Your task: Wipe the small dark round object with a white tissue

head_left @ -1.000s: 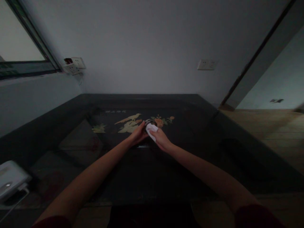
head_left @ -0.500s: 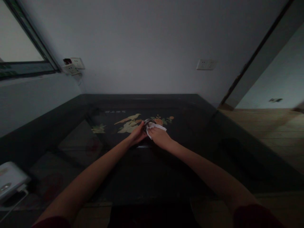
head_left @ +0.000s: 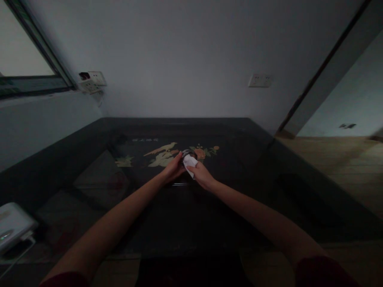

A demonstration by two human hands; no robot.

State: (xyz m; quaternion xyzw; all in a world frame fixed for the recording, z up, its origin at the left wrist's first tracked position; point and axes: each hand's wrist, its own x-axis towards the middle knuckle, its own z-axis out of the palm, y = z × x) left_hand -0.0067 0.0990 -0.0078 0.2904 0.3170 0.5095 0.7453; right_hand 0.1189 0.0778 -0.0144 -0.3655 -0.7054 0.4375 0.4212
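Note:
Over the middle of the dark glossy table (head_left: 185, 223), my left hand (head_left: 173, 167) is closed around the side of a small, dark, shiny rounded object (head_left: 188, 152). Much of that object is hidden by my fingers and by a white tissue (head_left: 189, 162), so its kind does not show. My right hand (head_left: 202, 174) pinches the tissue, thumb on top, and the tissue lies against the object's near right side. Both hands are close together, almost touching.
A bird-and-flower picture (head_left: 163, 153) decorates the tabletop around my hands. At the left front edge stands a white device (head_left: 14, 227) with a cable. Wall sockets (head_left: 259, 80) are above the table's far edge, and a window (head_left: 26, 44) is at upper left.
My right hand has turned and shifted slightly, and the tissue, spread out to the right before, now shows as a narrower folded piece. My left hand keeps its place on the dark object.

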